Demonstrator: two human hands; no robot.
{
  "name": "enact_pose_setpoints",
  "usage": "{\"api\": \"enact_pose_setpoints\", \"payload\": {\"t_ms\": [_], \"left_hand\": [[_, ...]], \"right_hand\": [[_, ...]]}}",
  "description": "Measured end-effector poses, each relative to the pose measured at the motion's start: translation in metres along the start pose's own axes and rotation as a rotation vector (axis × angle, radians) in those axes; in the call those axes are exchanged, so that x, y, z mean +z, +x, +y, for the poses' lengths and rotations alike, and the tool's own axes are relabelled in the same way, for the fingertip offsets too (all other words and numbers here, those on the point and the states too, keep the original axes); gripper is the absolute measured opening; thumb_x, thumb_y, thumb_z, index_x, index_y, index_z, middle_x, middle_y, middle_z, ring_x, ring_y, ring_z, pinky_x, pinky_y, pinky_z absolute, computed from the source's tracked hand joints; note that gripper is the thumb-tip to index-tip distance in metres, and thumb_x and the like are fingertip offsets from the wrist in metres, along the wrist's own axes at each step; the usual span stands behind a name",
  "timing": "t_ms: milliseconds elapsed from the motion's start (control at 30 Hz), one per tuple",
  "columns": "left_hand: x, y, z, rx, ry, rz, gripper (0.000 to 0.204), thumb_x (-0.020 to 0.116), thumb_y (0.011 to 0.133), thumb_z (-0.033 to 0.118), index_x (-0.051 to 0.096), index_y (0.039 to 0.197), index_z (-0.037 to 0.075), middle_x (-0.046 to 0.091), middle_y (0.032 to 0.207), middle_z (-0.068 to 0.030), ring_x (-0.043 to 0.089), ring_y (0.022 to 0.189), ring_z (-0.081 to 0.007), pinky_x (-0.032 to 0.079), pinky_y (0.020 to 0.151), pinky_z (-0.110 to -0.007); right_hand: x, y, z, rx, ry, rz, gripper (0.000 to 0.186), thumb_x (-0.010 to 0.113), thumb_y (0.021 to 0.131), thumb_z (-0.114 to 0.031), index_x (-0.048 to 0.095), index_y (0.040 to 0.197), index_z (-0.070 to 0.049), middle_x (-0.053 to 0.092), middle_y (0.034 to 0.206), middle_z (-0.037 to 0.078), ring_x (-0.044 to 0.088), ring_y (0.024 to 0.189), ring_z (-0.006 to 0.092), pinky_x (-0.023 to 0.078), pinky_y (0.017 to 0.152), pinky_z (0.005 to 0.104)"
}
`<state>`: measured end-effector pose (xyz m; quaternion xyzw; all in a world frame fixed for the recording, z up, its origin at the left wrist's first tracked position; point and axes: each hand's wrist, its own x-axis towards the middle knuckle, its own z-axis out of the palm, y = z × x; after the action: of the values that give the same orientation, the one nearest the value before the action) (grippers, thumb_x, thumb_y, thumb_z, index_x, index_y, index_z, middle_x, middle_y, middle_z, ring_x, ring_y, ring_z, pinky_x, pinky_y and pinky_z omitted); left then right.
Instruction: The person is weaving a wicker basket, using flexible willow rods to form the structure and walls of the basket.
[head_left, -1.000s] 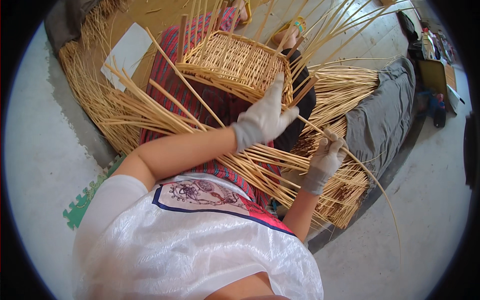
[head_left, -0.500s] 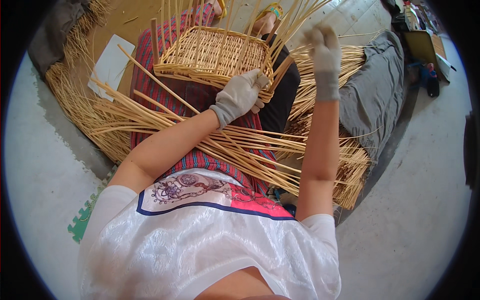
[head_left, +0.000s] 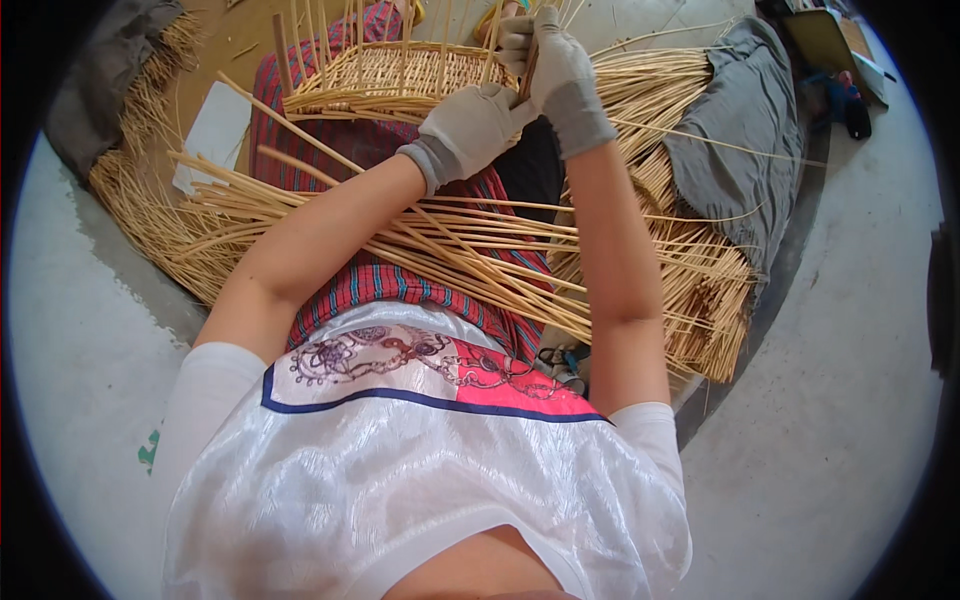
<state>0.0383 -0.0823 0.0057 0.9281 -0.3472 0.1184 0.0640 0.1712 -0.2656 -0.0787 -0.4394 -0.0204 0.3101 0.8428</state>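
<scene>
A woven wicker basket (head_left: 365, 70) with upright stakes rests on my lap over red striped cloth (head_left: 380, 280). My left hand (head_left: 470, 135), in a pale glove, is closed on the basket's near right corner. My gloved right hand (head_left: 555, 75) is just above it, fingers wrapped round an upright stake at that corner; the other hand partly hides the contact. Loose tan rods (head_left: 440, 235) lie crosswise on my lap below the basket, under both forearms.
A bundle of rods (head_left: 700, 320) lies to my right, partly covered by grey cloth (head_left: 730, 130). More thin rods (head_left: 150, 220) lie at left beside a white sheet (head_left: 210, 135). Dark objects (head_left: 850, 105) stand at the far right; part of a green mat (head_left: 148, 455) shows.
My right hand has risen from low at the right, where it held a long thin rod, to the basket's corner. My left hand stays on that corner; both sit higher in view.
</scene>
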Motion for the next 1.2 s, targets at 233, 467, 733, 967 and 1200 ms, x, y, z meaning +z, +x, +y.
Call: {"api": "enact_pose_setpoints", "payload": {"t_ms": [233, 467, 733, 967, 1200], "left_hand": [[0.013, -0.028, -0.015, -0.035, -0.095, -0.009, 0.033, 0.063, 0.093, 0.034, 0.058, 0.118, 0.013, 0.063, 0.101, -0.0062, 0.063, 0.100, -0.0239, 0.051, 0.087, -0.038], [0.021, -0.028, -0.017, -0.051, -0.126, 0.003, 0.029, 0.062, 0.094, 0.031, 0.060, 0.119, 0.018, 0.064, 0.103, -0.0056, 0.064, 0.100, -0.0237, 0.053, 0.083, -0.037], [0.012, -0.029, -0.007, -0.185, -0.311, 0.270, 0.059, 0.064, 0.087, 0.013, 0.046, 0.143, 0.014, 0.063, 0.128, -0.0068, 0.064, 0.110, -0.0237, 0.050, 0.099, -0.038], [0.022, -0.037, -0.002, -0.275, -0.340, 0.094, 0.112, 0.084, 0.074, 0.016, 0.015, 0.162, 0.014, 0.060, 0.129, -0.0147, 0.057, 0.122, -0.0318, 0.041, 0.109, -0.039], [0.014, -0.035, -0.006, -0.331, -0.386, -0.019, 0.107, 0.083, 0.076, 0.018, 0.017, 0.161, 0.015, 0.066, 0.101, -0.0134, 0.065, 0.095, -0.0328, 0.050, 0.089, -0.041]], "right_hand": [[0.117, -0.021, 0.011, -0.284, -0.150, 0.258, 0.055, 0.044, 0.103, -0.057, 0.065, 0.092, -0.008, 0.046, 0.060, -0.002, 0.037, 0.046, 0.0085, 0.031, 0.042, 0.0241], [0.109, -0.018, 0.005, -0.275, -0.108, 0.091, 0.055, 0.045, 0.101, -0.061, 0.055, 0.081, -0.011, 0.036, 0.058, -0.005, 0.027, 0.045, 0.0077, 0.023, 0.041, 0.0249], [0.072, -0.070, 0.024, -0.897, -0.615, 0.900, 0.050, 0.049, 0.103, -0.052, 0.057, 0.115, -0.004, 0.059, 0.091, 0.009, 0.057, 0.078, 0.0197, 0.049, 0.069, 0.0331], [0.033, -0.071, -0.005, -0.563, 0.888, 0.642, 0.069, 0.026, 0.105, -0.061, 0.060, 0.119, -0.003, 0.066, 0.087, 0.009, 0.065, 0.078, 0.0264, 0.057, 0.074, 0.0414], [0.038, -0.103, -0.009, -0.489, 0.655, 0.602, 0.060, 0.021, 0.105, -0.062, 0.044, 0.079, -0.013, 0.027, 0.061, -0.004, 0.023, 0.053, 0.0129, 0.028, 0.052, 0.0311]]}}
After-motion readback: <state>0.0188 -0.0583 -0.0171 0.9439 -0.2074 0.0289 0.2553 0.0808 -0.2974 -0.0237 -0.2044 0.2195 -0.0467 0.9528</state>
